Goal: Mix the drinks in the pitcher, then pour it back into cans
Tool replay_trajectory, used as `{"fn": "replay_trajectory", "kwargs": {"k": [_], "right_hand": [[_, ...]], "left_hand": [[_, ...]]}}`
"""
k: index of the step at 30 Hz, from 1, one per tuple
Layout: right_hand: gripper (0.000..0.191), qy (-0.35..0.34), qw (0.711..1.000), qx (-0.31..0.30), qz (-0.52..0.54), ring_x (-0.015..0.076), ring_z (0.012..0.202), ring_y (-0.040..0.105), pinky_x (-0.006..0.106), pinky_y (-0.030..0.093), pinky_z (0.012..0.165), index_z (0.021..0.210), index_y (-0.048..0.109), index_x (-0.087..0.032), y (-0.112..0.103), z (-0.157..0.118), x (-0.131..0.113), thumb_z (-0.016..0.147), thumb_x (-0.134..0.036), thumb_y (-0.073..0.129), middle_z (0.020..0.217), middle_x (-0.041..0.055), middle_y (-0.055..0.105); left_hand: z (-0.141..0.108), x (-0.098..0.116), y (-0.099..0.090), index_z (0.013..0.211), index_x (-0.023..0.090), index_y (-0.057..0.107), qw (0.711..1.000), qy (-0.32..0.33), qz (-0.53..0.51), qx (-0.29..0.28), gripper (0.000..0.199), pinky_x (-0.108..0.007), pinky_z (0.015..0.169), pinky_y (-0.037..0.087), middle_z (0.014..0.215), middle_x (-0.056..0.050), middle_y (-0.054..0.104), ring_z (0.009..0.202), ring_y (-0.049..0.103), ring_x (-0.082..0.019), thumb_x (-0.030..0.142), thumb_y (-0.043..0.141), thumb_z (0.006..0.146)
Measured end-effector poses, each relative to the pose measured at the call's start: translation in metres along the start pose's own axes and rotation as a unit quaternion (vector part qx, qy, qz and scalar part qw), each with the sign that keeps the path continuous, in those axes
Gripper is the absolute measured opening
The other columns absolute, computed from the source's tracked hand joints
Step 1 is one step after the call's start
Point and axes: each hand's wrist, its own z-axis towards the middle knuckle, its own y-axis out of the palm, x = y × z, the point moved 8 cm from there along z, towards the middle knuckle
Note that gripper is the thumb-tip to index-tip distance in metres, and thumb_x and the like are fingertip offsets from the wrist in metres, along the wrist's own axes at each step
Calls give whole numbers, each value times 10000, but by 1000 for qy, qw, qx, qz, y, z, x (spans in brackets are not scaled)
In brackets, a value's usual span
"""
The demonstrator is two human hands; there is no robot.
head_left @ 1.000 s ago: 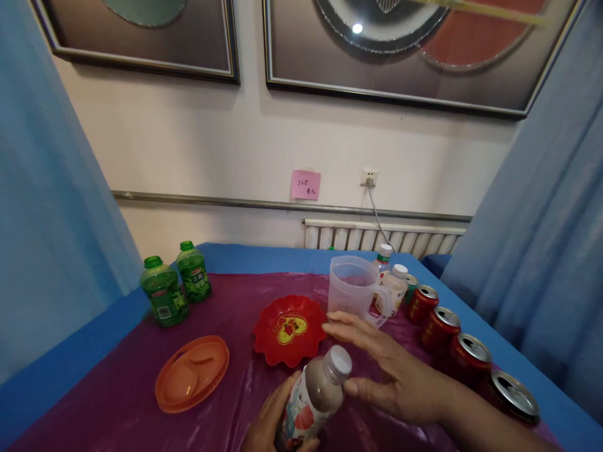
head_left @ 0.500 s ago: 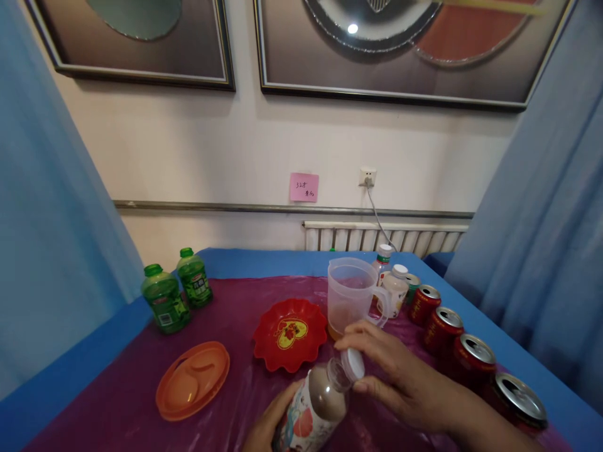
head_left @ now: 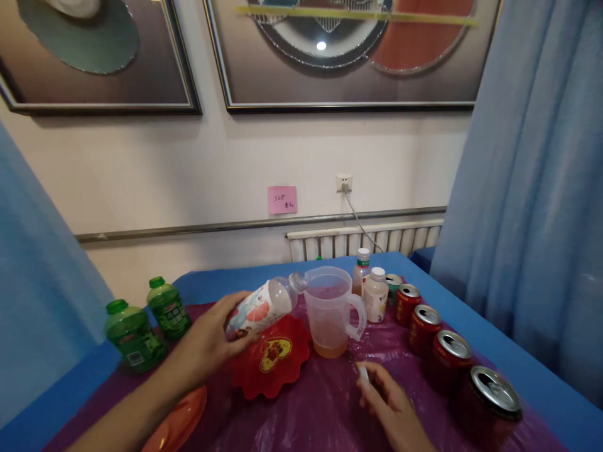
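My left hand (head_left: 223, 329) is wrapped round the lower part of a clear drink bottle (head_left: 268, 304) with a white label showing pink fruit. The bottle is uncapped and tilted, its neck at the left rim of a translucent plastic measuring jug (head_left: 327, 314). A little amber liquid shows at the jug's bottom. In front of the jug, low over the table, my right hand (head_left: 389, 402) pinches a white bottle cap (head_left: 363, 373) between thumb and fingers. Below the bottle lies a red scalloped plate (head_left: 294, 367) with a yellow design, partly covered by the bottle and hand.
Two green bottles (head_left: 134, 339) stand at the left, near an orange dish (head_left: 181, 417) half hidden by my left forearm. Right of the jug are two white-capped bottles (head_left: 375, 301), a green can (head_left: 393, 289) and a row of opened red cans (head_left: 424, 329). Purple sheeting (head_left: 325, 408) covers the table.
The cap has come off the bottle and stays in my right hand, which has moved down. My left hand has raised the bottle and tipped it toward the jug. The view has shifted right.
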Motion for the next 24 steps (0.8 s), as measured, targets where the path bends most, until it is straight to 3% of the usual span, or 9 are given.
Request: {"fn": "replay_trajectory", "kwargs": {"k": [4,10,15,18,24], "right_hand": [[629,-15,1000,-5,8,197,681,638,291,524,661,1106,747,-206,-1,-2,20,809,-759,713,775,21,696],[677,-16,999,32,32,161,616,582,263,492,602,1052,738,-209,0,-3,25,768,-822,699,746,2,645],[707,-8,999,14,44,156,598,580,257,483,594,1042,733,-207,2,-3,17,739,-846,707,697,-14,619],[702,-5,999,13,40,156,597,588,258,487,587,1029,728,-216,2,-4,9,723,-847,720,708,-9,630],[672,-4,999,2,32,160,600,598,268,497,592,1021,727,-232,3,-7,-3,724,-835,730,735,3,646]], "left_hand": [[57,29,-12,1337,222,615,995,46,22,-88,604,-372,865,572,1186,-91,757,1000,733,-275,416,685,769],[105,53,-3,1226,209,649,978,101,94,-155,528,-364,828,533,1129,-97,747,975,706,-275,336,686,715],[125,54,4,1198,213,643,965,127,133,-188,503,-313,763,499,1025,-54,735,879,694,-224,244,633,696],[133,56,2,1196,226,645,959,152,160,-178,492,-303,768,478,1049,-55,727,905,677,-218,214,630,704],[139,87,-1,1175,217,649,926,232,243,-170,507,-335,867,466,1116,-71,725,1035,633,-253,102,638,682]]}}
